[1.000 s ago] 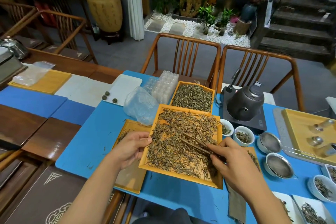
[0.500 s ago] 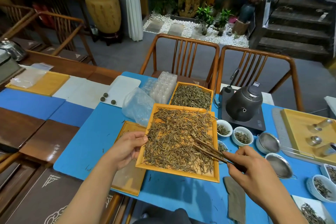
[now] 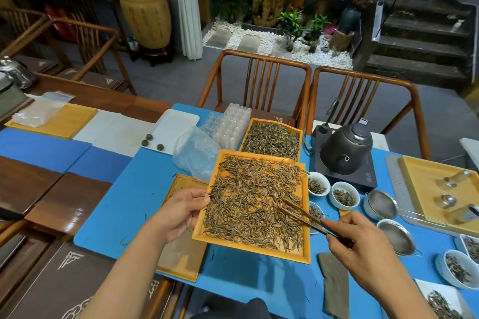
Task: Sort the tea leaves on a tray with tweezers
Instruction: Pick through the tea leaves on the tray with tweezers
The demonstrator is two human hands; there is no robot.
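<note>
An orange wooden tray (image 3: 248, 248) full of dry brown tea leaves (image 3: 248, 197) is lifted above the blue mat. My left hand (image 3: 178, 212) grips the tray's left edge, thumb on top at the rim. My right hand (image 3: 363, 248) holds dark wooden tweezers (image 3: 303, 215), whose tips reach into the leaves near the tray's right side. The tweezer tips are slightly apart; I cannot tell whether a leaf is between them.
A second tray of leaves (image 3: 272, 137) lies behind, another tray (image 3: 181, 254) under my left hand. Small white bowls of leaves (image 3: 344, 194), metal strainers (image 3: 381, 204), a dark kettle (image 3: 346, 147) and a plastic bag (image 3: 197, 153) crowd the blue mat (image 3: 124, 202). A grey cloth (image 3: 334, 282) lies in front.
My right hand has drawn back toward the right and lower, pulling the tweezers from the tray's middle to its right side. The tray stays in my left hand.
</note>
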